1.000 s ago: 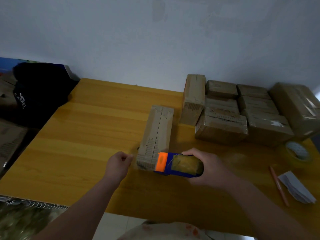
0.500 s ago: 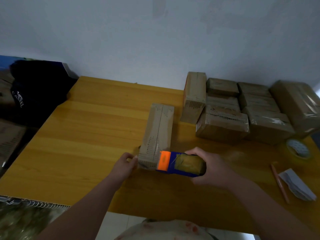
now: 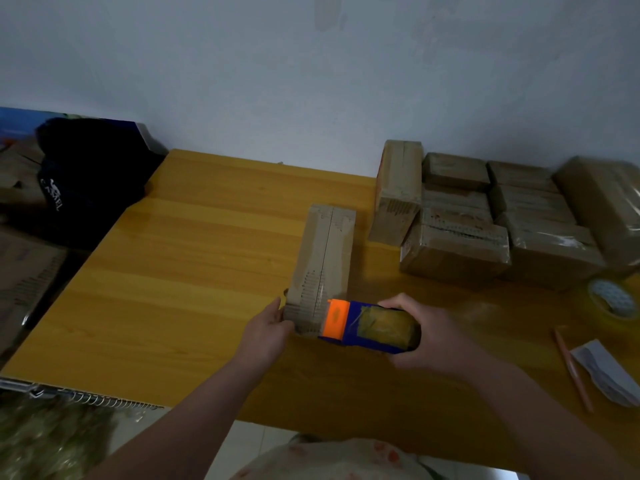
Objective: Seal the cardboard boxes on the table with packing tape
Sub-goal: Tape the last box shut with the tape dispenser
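Table (image 3: 207, 254): yellow wood, glossy, catches the light. Centre box (image 3: 323, 258): matt brown cardboard, rough corrugated marks at the near end. Stacked boxes (image 3: 554, 244), right: cardboard under shiny, wrinkled clear tape. Tape dispenser (image 3: 367, 325): smooth blue and orange plastic. Upper left: black cloth (image 3: 86, 174), matt. Lower left: metal wire spiral (image 3: 104, 400). Lower right: matt folded paper (image 3: 606, 372).

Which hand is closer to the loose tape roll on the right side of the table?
Right. The right hand, gripping the dispenser, sits left of the roll; the left hand is farther left, holding the box's near end.
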